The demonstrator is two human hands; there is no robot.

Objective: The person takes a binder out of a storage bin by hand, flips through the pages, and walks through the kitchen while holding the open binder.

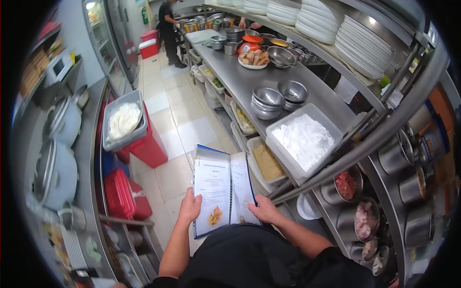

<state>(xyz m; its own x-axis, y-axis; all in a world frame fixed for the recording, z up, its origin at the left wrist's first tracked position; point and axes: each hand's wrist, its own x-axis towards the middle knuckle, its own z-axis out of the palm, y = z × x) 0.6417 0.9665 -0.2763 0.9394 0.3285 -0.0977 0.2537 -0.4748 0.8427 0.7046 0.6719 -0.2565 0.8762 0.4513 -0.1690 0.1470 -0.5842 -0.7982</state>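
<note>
A recipe binder [211, 192] with a blue cover lies spread between my hands, in front of my dark apron. Its left page carries printed text and a small picture of a dish; the right page is tilted and hard to read. My left hand [190, 205] grips the left edge, thumb on the page. At the right edge, my right hand [263, 210] holds the cover with its thumb over the page. The fingers behind the binder are hidden.
To the right runs a steel counter [240, 79] with a tub of white powder [303, 137], stacked metal bowls [267, 102] and plates above. A tub of white dough-like stuff [124, 122] sits on a red bin [152, 144] at left. A person [168, 33] stands farther back.
</note>
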